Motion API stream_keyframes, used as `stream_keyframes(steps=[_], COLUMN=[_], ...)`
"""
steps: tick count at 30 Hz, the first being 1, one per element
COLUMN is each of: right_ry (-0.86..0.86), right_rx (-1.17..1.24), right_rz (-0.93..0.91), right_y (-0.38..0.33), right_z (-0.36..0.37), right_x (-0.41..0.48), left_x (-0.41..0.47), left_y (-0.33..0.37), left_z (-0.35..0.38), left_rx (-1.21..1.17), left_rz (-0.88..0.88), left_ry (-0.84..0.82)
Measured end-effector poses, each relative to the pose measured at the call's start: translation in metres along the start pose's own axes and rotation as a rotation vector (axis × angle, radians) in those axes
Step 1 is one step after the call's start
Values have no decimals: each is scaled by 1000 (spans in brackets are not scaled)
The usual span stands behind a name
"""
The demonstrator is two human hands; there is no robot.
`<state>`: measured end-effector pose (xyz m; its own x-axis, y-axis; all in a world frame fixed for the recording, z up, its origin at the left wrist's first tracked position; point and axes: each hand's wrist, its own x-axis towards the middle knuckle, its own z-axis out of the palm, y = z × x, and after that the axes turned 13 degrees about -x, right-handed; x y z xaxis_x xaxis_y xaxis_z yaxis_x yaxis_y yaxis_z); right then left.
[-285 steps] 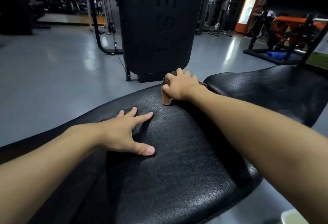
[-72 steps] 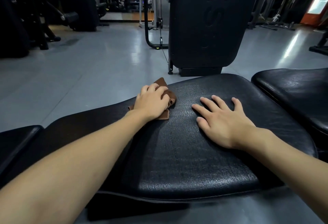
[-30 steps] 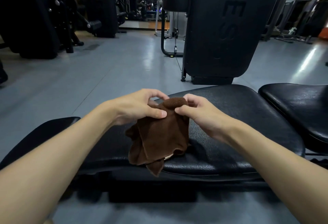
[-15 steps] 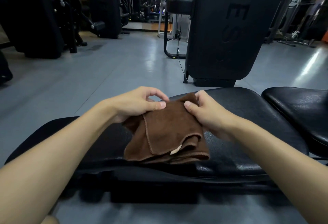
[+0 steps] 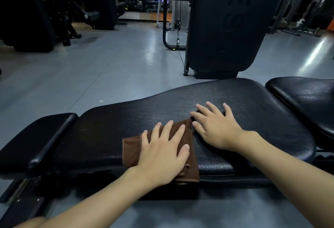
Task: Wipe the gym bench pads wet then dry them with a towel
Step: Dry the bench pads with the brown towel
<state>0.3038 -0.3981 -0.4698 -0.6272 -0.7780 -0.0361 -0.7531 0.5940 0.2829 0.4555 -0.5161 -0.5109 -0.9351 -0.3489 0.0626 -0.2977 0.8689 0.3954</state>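
Note:
A long black bench pad point(image 5: 253, 119) stretches across the view, its grained surface glossy in places. A folded brown towel point(image 5: 132, 148) lies on its near edge. My left hand point(image 5: 162, 152) presses flat on the towel with fingers spread. My right hand point(image 5: 215, 128) rests flat on the bare pad just right of the towel, fingers apart, its thumb at the towel's edge. A smaller black pad point(image 5: 36, 139) adjoins on the left, and another black pad point(image 5: 307, 101) on the right.
A tall black weight-stack machine point(image 5: 222, 25) with a cable stands just behind the bench. More dark gym machines point(image 5: 36, 11) fill the back left. Grey glossy floor point(image 5: 108, 65) lies between them. The bench frame point(image 5: 21, 195) shows below at the left.
Half a second ago both hands held the brown towel up, folding it. Now the towel lies flat on the pad under my left hand, and my right hand has let go and rests on the pad.

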Motion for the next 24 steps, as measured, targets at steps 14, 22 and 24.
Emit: stream_keyframes(steps=[14, 22, 24], right_ry=[-26, -39, -29], right_rx=[-70, -69, -68], right_rz=[6, 13, 18], right_y=[-1, -1, -2], right_z=[20, 17, 17], right_x=[10, 10, 9], left_x=[182, 200, 178], left_y=[-45, -55, -56], left_z=[-13, -12, -11], left_rx=[-102, -135, -120], left_rz=[-155, -176, -137], left_ry=[6, 62, 65])
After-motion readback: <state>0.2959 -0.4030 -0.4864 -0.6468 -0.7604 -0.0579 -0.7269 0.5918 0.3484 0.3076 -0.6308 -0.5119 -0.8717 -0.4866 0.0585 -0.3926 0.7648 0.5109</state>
